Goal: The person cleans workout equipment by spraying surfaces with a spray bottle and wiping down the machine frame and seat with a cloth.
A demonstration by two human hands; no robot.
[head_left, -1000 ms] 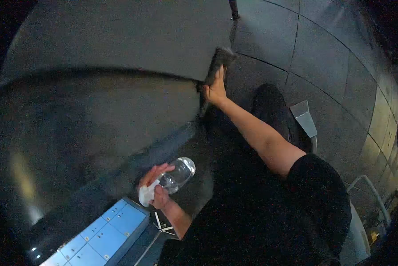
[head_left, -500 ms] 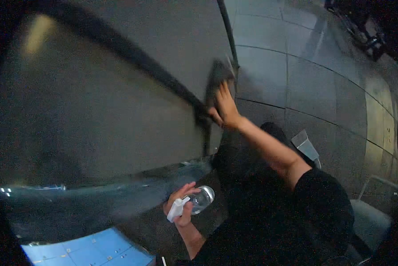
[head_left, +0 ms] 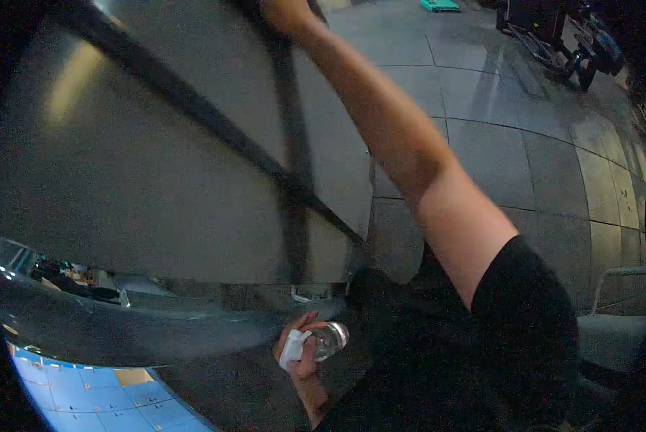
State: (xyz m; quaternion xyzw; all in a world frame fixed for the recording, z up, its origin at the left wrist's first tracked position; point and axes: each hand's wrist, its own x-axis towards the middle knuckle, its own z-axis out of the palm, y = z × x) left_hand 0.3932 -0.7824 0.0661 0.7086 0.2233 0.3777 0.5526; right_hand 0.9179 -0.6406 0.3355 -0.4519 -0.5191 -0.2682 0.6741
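A clear spray bottle (head_left: 330, 341) with a white spray head is held in my left hand (head_left: 305, 360), low in the view beside a large dark, glossy panel (head_left: 179, 187). My right arm stretches across to the top edge, where my right hand (head_left: 283, 13) lies over the upper part of the panel. Its fingers are blurred and cut off by the frame, so their grip and any cloth under them cannot be made out. Dark bands cross the panel.
Blue lockers or cabinets (head_left: 114, 399) show at the lower left. Grey floor tiles (head_left: 481, 158) spread at the right. A teal object (head_left: 440, 5) lies at the top, near dark equipment (head_left: 582, 54). A pale seat with a metal frame (head_left: 615, 331) stands at the right edge.
My right hand has moved up and left to the frame's top edge; the dark cloth-like thing under it no longer shows clearly. My left hand still holds the bottle. The view has shifted.
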